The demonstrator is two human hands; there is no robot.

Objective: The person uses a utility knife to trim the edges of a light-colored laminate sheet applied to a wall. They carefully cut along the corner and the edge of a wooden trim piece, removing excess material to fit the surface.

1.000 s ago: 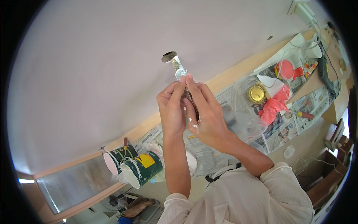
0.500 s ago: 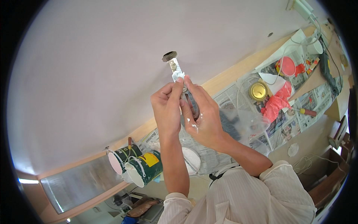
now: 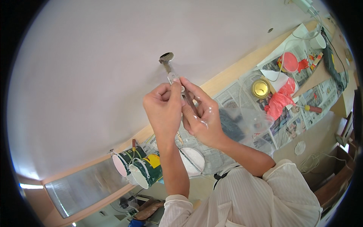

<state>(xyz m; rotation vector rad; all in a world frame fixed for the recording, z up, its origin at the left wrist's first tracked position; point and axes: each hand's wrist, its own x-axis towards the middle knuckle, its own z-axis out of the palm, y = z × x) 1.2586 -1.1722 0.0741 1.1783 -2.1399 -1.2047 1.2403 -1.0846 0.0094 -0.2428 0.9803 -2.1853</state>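
Both my hands hold a narrow metal hand tool [image 3: 182, 89], with a round pivot and a flat strip at its far end; its exact kind is unclear. My left hand [image 3: 165, 108] is closed, thumb and fingers pinching the tool near the pivot. My right hand [image 3: 204, 117], smeared with white stuff, closes round the tool's lower part, which the fingers partly hide. The strip reaches up to a dark oval hole [image 3: 166, 58] in the pale wall [image 3: 94, 64]. Whether its tip touches the wall or enters the hole I cannot tell.
Newspaper [image 3: 278, 128] covers the ledge on the right, bearing a gold lid [image 3: 261, 88], a pink-red cup [image 3: 289, 62], a crumpled red bag [image 3: 281, 100] and a clear plastic sheet [image 3: 242, 123]. Two green paint cans [image 3: 149, 171] stand at lower left, near a white round container [image 3: 193, 161].
My hands and the tool have shifted slightly left in view, and the strip looks darker and at a slightly different tilt. The view has turned a little. Both hands keep their grip.
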